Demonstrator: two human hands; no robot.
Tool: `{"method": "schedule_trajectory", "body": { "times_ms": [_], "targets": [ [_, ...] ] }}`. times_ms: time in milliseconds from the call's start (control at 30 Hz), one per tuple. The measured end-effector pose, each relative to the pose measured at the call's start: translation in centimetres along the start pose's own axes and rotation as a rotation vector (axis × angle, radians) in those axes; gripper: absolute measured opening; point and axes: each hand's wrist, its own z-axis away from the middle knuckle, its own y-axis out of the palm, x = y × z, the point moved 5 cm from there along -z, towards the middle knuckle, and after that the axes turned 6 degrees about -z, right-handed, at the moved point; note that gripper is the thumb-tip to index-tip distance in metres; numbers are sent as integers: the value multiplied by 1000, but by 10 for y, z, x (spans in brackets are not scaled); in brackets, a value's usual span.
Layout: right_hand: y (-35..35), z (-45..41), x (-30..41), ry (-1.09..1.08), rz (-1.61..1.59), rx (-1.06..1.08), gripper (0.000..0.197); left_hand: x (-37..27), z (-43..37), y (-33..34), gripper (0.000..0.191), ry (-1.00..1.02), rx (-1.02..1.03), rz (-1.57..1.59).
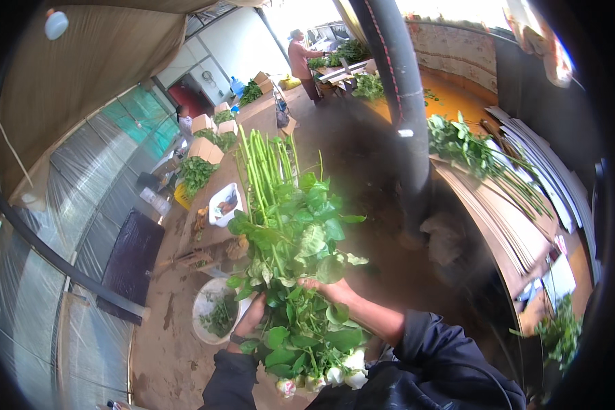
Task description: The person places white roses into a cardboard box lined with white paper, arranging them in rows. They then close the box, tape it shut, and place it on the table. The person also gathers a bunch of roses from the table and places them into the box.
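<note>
A large bunch of long-stemmed roses (307, 230) is held between my two hands, its green stems pointing away from me and its white and pinkish blooms near my chest. My left hand (255, 310) grips the bunch from the left side, with its fingers partly hidden by leaves. On the right side, my right hand (330, 290) is closed around the leafy middle of the stems. Left of the bunch stands a round white bucket (200, 312) with green leaf cuttings inside.
A white basin (238, 192) sits on the long table (195, 225) beyond. Cardboard boxes (205, 149) with greenery stand farther back. A dark post (407, 118) rises right of centre. Flat cardboard sheets (492, 220) and cut stems (512, 179) lie at right. One person (301, 61) stands at the back.
</note>
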Motion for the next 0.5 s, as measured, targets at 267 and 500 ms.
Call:
{"method": "schedule_trajectory", "body": {
  "times_ms": [267, 500],
  "targets": [
    [-19, -246, 17, 94, 69, -12, 123, -39, -196, -110, 45, -53, -66, 153],
    [-87, -466, 50, 102, 69, -85, 127, -108, -440, -162, 37, 10, -21, 121]
  ]
}}
